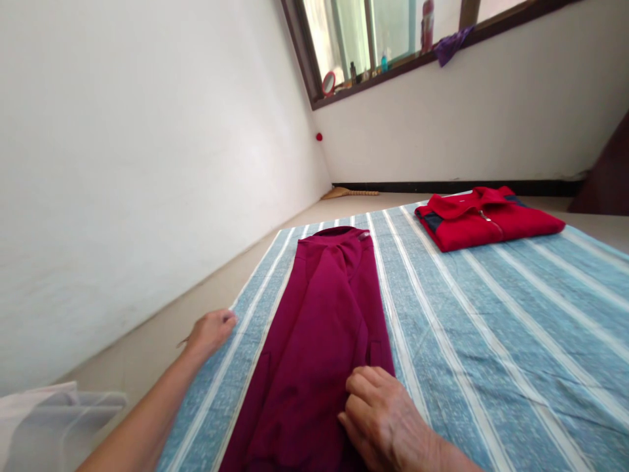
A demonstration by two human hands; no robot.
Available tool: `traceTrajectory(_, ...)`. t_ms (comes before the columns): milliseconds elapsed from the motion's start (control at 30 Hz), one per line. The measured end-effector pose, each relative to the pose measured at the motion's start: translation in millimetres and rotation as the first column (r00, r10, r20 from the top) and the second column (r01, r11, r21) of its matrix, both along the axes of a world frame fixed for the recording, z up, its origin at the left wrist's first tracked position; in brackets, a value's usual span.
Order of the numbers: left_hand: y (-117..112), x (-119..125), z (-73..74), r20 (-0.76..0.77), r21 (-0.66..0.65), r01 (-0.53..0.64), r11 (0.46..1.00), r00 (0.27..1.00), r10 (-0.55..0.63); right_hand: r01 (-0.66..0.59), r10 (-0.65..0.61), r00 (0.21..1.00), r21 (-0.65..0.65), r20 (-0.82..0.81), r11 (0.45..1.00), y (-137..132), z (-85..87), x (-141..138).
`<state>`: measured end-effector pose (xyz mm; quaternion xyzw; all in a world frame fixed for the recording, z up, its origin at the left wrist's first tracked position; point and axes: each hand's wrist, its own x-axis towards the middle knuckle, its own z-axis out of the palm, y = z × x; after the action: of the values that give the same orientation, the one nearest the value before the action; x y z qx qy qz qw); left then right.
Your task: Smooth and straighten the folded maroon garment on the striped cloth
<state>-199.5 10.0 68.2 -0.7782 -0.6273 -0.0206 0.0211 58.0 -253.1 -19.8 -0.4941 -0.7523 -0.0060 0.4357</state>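
White walls [147,164] around us, a blue-striped sheet [496,354] below, a folded red zip jacket [486,219] up top! Center stage, a long maroon garment [314,347] lies under our right hand [386,419], fingers [361,393] released on it; our left hand [210,334] sits open at the sheet's edge.

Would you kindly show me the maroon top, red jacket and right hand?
Maroon top [309,347], head view, its middle.
Red jacket [472,226], head view, its front.
Right hand [388,423], head view, its back.

We had the folded top [314,347] lying on the sheet [496,347], with the zipped jacket [486,219] also on it, beyond and to the right.
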Motion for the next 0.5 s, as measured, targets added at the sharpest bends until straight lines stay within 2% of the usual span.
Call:
traceTrajectory(200, 8.3, 89.3, 0.0, 0.13, -0.007, 0.192, 0.981, 0.973, -0.189, 0.03, -0.029, 1.0, 0.103, -0.01, 0.994, 4.7, -3.9, -2.3)
traceTrajectory(300, 14.8, 137.2, -4.6, 0.198, -0.019, 0.265, 0.964, 0.946, -0.256, 0.05, -0.048, 0.999, 0.157, -0.018, 0.986, 8.5, -7.1, -3.8)
traceTrajectory(367, 22.6, 166.3, -10.0, 0.239, -0.029, 0.274, 0.961, 0.936, -0.26, 0.075, -0.071, 0.997, 0.191, -0.024, 0.979, 11.6, -11.5, -5.0)
traceTrajectory(500, 45.5, 210.5, -22.9, 0.276, -0.045, 0.196, 0.98, 0.945, -0.176, 0.103, -0.102, 0.995, 0.245, -0.018, 0.964, 19.7, -27.9, -10.2)
